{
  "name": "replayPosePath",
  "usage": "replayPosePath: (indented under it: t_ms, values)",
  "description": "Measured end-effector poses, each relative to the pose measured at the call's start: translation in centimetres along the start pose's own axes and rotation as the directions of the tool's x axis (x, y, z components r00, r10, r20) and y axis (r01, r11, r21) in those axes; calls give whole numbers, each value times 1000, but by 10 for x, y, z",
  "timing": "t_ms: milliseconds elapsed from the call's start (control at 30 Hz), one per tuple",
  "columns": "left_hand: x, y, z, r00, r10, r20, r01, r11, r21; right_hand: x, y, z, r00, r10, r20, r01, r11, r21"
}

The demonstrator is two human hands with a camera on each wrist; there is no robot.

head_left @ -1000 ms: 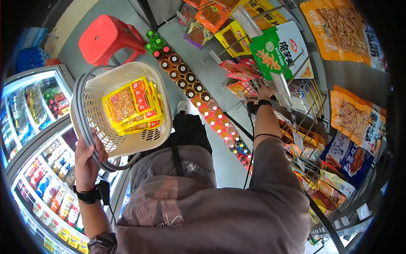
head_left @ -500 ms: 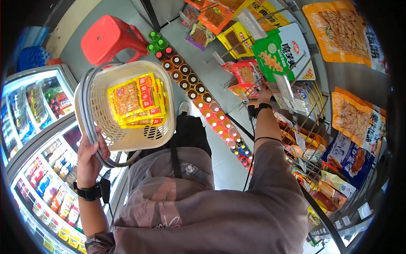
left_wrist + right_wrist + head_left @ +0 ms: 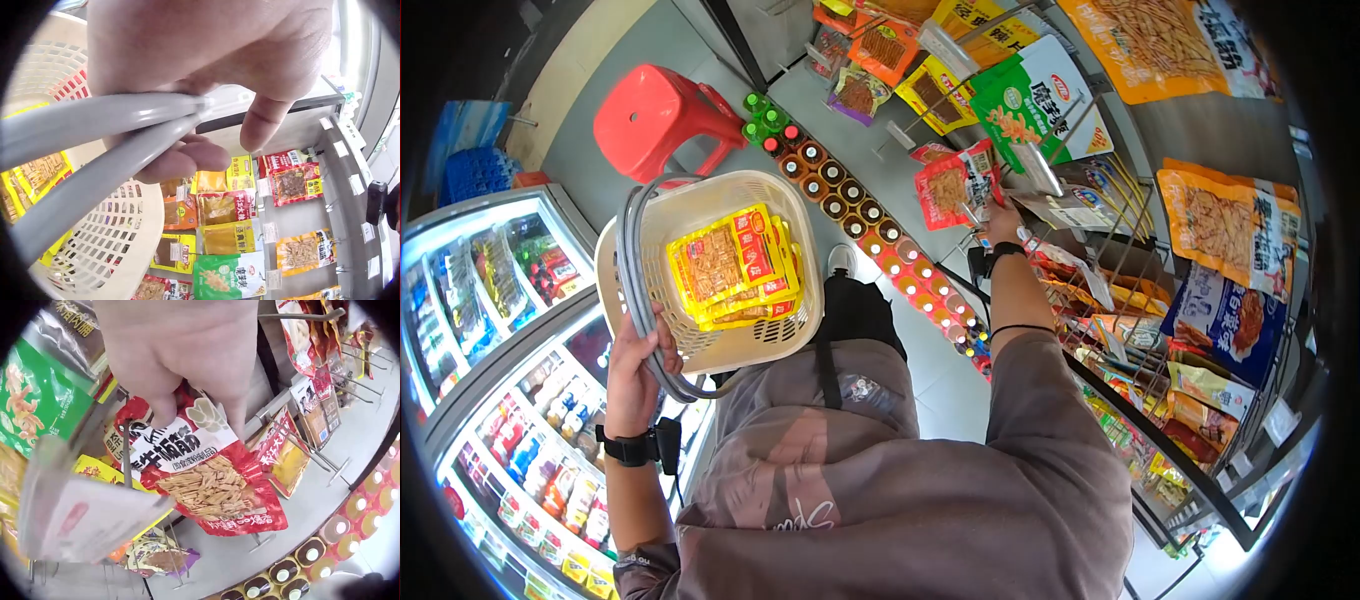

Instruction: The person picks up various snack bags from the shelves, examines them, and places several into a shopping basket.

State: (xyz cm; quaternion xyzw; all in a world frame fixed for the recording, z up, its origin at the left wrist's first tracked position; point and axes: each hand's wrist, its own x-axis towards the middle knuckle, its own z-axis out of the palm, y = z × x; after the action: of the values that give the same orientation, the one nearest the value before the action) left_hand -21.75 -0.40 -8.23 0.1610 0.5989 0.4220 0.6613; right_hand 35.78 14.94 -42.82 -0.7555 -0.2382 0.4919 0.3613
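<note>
I have the left hand closed round the grey handles, fingers curled under them, while one digit hangs apart from them in the left wrist view. Hanging from that grip is the cream perforated basket, above and to the right of it in the head view. Several yellow snack packets lie overlapping inside, strips showing through their fronts.

My right hand has hold of the upper end of a red snack packet, with digits spread to either side of it; how tightly they pinch behind the film, I cannot tell. The packet slants down from the grip, its white band with large dark characters nearest the fingers and its picture of light-brown strips farther away. A metal prong runs beside its left edge, but I can't make out whether the packet hangs on it.

Around that grip in the right wrist view, I see a green snack packet to the left, a blurred clear tag holder below and left, and a red-and-yellow packet to the right on the rack. Well below the grip sits a purple-edged packet, and dark bottles with pale caps stand below and right.

Between the basket and the right hand in the head view, rows of bottles run diagonally along the floor. A red plastic stool stands above the left hand, beyond the basket.
</note>
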Motion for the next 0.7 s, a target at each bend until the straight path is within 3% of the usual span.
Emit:
replayPosePath:
  t_ms: [33, 100, 133, 233, 267, 300, 500, 600, 700]
  values:
    - [-1, 1, 0, 1000, -5, -3, 5, 1000, 3, 5, 10, -4, 1000, -6, -6, 6, 1000, 9]
    - [-3, 4, -1, 1000, 2, 12, -2, 1000, 5, -19, 6, 6, 989, 150, -21, -145, 980, 137]
    - [-5, 5, -2, 1000, -3, 20, 4, 999, -35, -32, 0, 6, 985, 172, 0, -171, 982, 77]
    - [-7, 9, -6, 999, 4, 43, -1, 998, -68, -38, 28, 6, 996, 80, -34, -76, 992, 97]
    - [-8, 10, -7, 999, 4, 34, -3, 999, -34, -44, 28, 5, 987, 159, 14, -160, 987, 18]
    - [-8, 12, -8, 1000, 4, 22, -4, 1000, 0, -50, 32, 10, 990, 133, -51, -135, 990, -29]
    - [-9, 24, -7, 998, 33, 55, -32, 999, -34, -78, 21, 23, 991, 134, -4, -133, 990, 52]
    - [-7, 27, -14, 997, 31, 70, -30, 999, -16, -83, 21, 26, 965, 257, -49, -262, 957, -125]
    - [-5, 32, -18, 997, 41, 64, -40, 999, -21, -76, 50, 32, 989, 149, 10, -145, 971, -192]
